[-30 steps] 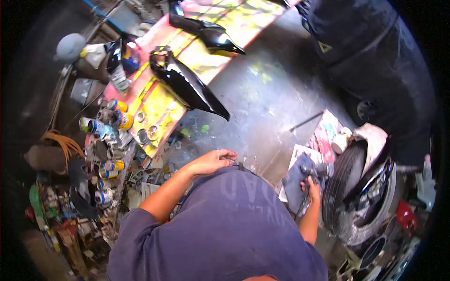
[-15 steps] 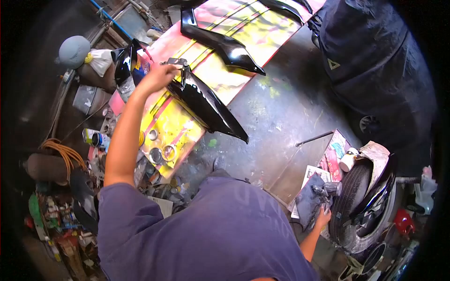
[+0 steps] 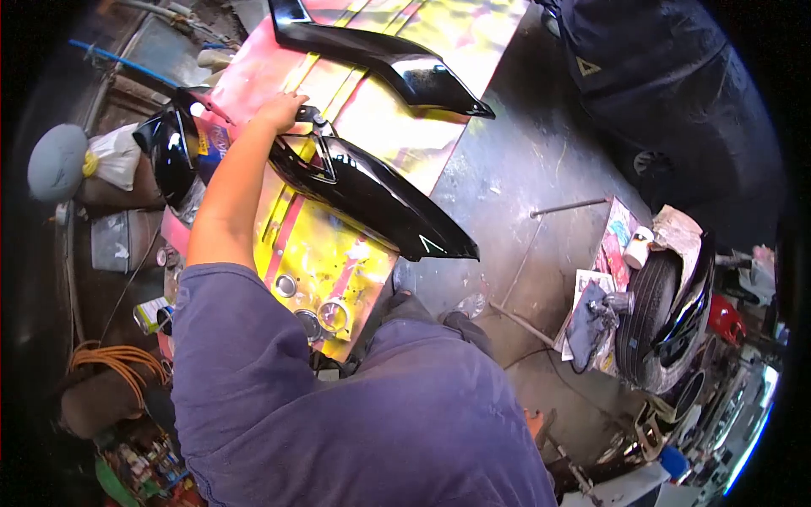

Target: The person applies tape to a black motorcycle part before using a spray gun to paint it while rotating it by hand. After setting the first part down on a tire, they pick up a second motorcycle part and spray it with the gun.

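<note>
A white container (image 3: 639, 248) sits just beside a black tire (image 3: 644, 317), with a red object (image 3: 725, 318) to the tire's right, a dark cover (image 3: 676, 127) beyond and a coiled orange hose (image 3: 118, 362) far left.

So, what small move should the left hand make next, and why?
Probably firm the left hand on the nearer black panel before shifting it: the panel's pointed end overhangs the painted table, and the right hand is away by the body.

Floor (image 3: 507, 203) is left open between the table (image 3: 460, 148) and the tire (image 3: 642, 317), partly crossed by a rod (image 3: 570, 207).
</note>
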`<state>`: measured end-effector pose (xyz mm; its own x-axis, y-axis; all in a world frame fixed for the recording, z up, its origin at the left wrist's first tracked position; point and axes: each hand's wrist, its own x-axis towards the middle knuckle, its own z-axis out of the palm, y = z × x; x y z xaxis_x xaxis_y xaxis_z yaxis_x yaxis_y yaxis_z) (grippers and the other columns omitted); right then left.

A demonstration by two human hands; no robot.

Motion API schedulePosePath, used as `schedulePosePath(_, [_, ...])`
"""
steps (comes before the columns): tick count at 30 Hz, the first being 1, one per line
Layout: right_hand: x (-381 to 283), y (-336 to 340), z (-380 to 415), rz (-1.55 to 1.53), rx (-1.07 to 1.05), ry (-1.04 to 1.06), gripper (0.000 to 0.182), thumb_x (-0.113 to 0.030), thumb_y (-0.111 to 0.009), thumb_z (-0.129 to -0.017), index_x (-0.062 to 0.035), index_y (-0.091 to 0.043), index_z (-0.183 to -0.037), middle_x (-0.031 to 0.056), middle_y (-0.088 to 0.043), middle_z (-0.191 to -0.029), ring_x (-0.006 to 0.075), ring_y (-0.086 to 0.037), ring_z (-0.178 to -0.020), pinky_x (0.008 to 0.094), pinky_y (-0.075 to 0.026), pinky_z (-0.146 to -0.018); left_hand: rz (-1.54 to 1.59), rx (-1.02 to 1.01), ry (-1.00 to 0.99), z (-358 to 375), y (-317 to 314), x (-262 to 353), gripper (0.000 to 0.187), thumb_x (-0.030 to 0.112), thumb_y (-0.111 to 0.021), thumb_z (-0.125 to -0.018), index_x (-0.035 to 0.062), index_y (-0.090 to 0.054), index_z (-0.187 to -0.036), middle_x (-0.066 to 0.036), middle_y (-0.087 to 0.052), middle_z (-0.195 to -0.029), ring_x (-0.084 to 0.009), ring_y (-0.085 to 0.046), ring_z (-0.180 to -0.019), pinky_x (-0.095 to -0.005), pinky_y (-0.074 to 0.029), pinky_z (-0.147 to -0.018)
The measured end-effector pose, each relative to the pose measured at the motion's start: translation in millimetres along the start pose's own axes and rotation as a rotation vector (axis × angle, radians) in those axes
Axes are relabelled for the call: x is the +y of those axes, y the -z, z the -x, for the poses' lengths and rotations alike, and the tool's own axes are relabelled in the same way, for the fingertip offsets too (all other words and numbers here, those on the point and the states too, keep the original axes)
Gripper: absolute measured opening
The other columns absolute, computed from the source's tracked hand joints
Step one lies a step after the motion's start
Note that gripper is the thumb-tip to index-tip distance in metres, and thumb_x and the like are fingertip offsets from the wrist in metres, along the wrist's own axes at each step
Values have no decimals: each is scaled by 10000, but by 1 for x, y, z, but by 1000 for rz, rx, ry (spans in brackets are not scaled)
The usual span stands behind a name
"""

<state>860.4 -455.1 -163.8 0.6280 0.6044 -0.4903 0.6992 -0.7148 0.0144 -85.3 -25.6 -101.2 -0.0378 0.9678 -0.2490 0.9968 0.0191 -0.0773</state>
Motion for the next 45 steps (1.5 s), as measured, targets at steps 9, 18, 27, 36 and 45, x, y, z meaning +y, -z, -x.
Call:
schedulePosePath(9, [9, -38, 33, -143, -21, 63, 658, -297, -736, -819, 69, -513, -1318, 320, -542, -1280, 446, -511, -1218, 477, -401, -1049, 168, -140, -137, -15, 0, -6, 469, 181, -755, -769, 73, -559, -1181, -202, -643, -1108, -381, -622, -1045, -449, -498, -884])
schedulePosePath(18, [-14, -36, 51, -177, 19, 105, 651, -284, -731, -835, 57, -501, -1340, 305, -534, -1280, 434, -522, -1191, 453, -420, -1019, 211, -80, -296, -29, 19, 5, 321, -39, -624, -674, 28, -590, -985, -213, -647, -909, -408, -629, -905, -449, -493, -778])
schedulePosePath(27, [33, -66, 44, -318, 79, 48, 655, -287, -727, -836, 45, -499, -1352, 312, -521, -1326, 431, -495, -1255, 452, -401, -1064, 289, -16, -414, -5, 160, 87, 351, -28, -615, -680, 7, -518, -1016, -187, -564, -829, -366, -566, -814, -396, -461, -760])
schedulePosePath(36, [170, -175, 81, -549, 41, -163, 671, -311, -739, -823, 42, -506, -1344, 300, -537, -1314, 430, -535, -1209, 452, -444, -1027, 420, 130, -438, 67, 262, 217, 387, 103, -716, -817, -32, -590, -1157, -105, -668, -1003, -151, -586, -929, -327, -485, -845])
schedulePosePath(45, [286, -220, 151, -699, -64, -400, 660, -306, -759, -804, 54, -539, -1312, 297, -511, -1372, 426, -523, -1245, 468, -453, -1020, 980, 74, -624, 153, 278, 468, 556, 79, -715, -815, 6, -516, -1329, -53, -639, -1169, -165, -612, -1024, -313, -483, -923])
